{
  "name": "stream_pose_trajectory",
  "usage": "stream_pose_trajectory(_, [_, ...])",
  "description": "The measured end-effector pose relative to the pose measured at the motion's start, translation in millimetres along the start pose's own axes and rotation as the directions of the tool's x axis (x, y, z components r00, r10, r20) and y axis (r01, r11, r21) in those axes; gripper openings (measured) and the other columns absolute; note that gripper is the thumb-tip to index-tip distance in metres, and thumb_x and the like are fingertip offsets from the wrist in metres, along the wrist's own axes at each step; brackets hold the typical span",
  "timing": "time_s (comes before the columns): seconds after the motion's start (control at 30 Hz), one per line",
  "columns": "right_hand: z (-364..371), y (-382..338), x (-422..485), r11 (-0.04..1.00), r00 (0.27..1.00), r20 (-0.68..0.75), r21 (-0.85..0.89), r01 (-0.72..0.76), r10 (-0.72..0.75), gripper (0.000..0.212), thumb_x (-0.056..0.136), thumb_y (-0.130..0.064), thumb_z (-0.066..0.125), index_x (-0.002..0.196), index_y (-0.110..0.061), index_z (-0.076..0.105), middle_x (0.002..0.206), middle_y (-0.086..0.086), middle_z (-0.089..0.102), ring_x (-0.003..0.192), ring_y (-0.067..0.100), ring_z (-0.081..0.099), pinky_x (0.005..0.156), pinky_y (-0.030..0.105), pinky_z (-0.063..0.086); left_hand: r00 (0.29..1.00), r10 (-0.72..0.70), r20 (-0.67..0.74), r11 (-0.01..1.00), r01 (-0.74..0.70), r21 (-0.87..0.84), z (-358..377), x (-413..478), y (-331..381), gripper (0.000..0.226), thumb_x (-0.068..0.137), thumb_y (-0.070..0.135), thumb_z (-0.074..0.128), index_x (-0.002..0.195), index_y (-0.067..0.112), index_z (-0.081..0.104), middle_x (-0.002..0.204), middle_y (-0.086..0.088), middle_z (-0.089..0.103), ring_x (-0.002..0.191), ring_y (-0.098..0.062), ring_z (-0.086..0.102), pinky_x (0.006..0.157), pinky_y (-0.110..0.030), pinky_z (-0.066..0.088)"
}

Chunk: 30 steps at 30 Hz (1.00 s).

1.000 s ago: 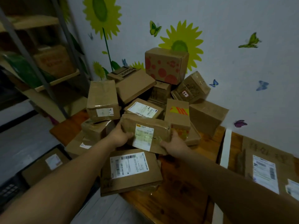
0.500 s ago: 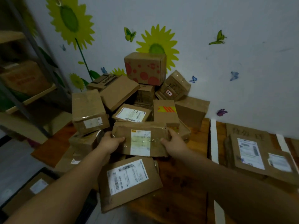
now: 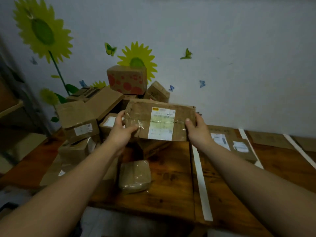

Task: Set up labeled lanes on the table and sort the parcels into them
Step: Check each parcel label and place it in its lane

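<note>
Left hand (image 3: 122, 132) and right hand (image 3: 196, 130) are gripping the labelled parcel (image 3: 160, 124) ends, sorting it; probably needing a taped lane (image 3: 273, 154) right of the right hand.

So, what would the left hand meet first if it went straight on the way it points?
The left hand grips the parcel; beyond it, probably the pile of boxes, though depth is unclear.

Both grips hold one taped parcel (image 3: 136, 120) up above the worktop (image 3: 171, 194).
I see my left grip (image 3: 122, 132) clasping its left end and my right grip (image 3: 196, 130) its right end, thumbs on the front, white label facing me. Behind it, a heap of boxes (image 3: 80, 115) lies against the wall, with a red-spotted box (image 3: 127, 79) on top. A film-wrapped packet (image 3: 135, 176) lies on the wood left of a white tape strip (image 3: 201, 182). Past the strip lie flat labelled parcels (image 3: 239, 147).
</note>
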State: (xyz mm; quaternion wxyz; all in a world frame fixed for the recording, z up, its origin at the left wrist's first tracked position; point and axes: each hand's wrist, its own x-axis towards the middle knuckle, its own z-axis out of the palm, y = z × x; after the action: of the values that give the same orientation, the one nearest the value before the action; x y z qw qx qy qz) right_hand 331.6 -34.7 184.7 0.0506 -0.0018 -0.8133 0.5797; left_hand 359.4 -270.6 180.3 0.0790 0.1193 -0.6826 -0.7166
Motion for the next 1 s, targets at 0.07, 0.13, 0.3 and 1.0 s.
stream_pose_trajectory(0.07, [-8, 14, -11, 0.999, 1.000, 0.006, 0.041, -0.030, 0.030, 0.039, 0.100, -0.030, 0.044, 0.139, -0.022, 0.040, 0.117, -0.005, 0.059, 0.105, 0.018, 0.063, 0.089, 0.040, 0.055, 0.999, -0.005, 0.044, 1.000, 0.004, 0.002, 5, -9, -8, 0.064, 0.088, 0.003, 0.060, 0.138, 0.032, 0.033, 0.124, -0.005, 0.055, 0.108, -0.024, 0.059, 0.091, -0.047, 0.052])
stream_pose_trajectory(0.13, [-12, 27, -19, 0.998, 0.999, 0.007, 0.051, -0.048, 0.047, 0.038, 0.100, -0.031, 0.044, 0.138, -0.023, 0.041, 0.114, -0.005, 0.061, 0.095, 0.011, 0.065, 0.078, 0.033, 0.057, 0.998, -0.010, 0.058, 1.000, 0.010, -0.009, 9, -19, -13, 0.061, 0.087, 0.001, 0.059, 0.133, 0.033, 0.034, 0.116, -0.003, 0.056, 0.104, -0.022, 0.060, 0.089, -0.043, 0.053])
stream_pose_trajectory(0.3, [-30, 40, -27, 0.998, 0.998, -0.012, 0.032, -0.056, 0.057, 0.039, 0.100, -0.035, 0.043, 0.138, -0.023, 0.041, 0.114, -0.005, 0.059, 0.089, 0.004, 0.062, 0.063, 0.017, 0.048, 0.996, -0.061, 0.065, 0.998, 0.062, -0.014, 25, -42, -17, 0.065, 0.088, -0.001, 0.058, 0.138, 0.030, 0.030, 0.107, 0.006, 0.053, 0.099, -0.016, 0.058, 0.088, -0.044, 0.052])
stream_pose_trajectory(1.0, [-415, 122, -63, 1.000, 0.959, -0.284, -0.011, 0.023, -0.025, 0.063, 0.091, -0.009, 0.061, 0.144, -0.023, 0.030, 0.128, -0.006, 0.052, 0.110, 0.005, 0.054, 0.084, 0.013, 0.045, 0.960, 0.052, 0.276, 0.998, -0.043, -0.036, 405, -141, -11, 0.058, 0.085, -0.006, 0.059, 0.123, 0.031, 0.034, 0.119, -0.006, 0.052, 0.106, -0.027, 0.059, 0.091, -0.046, 0.052])
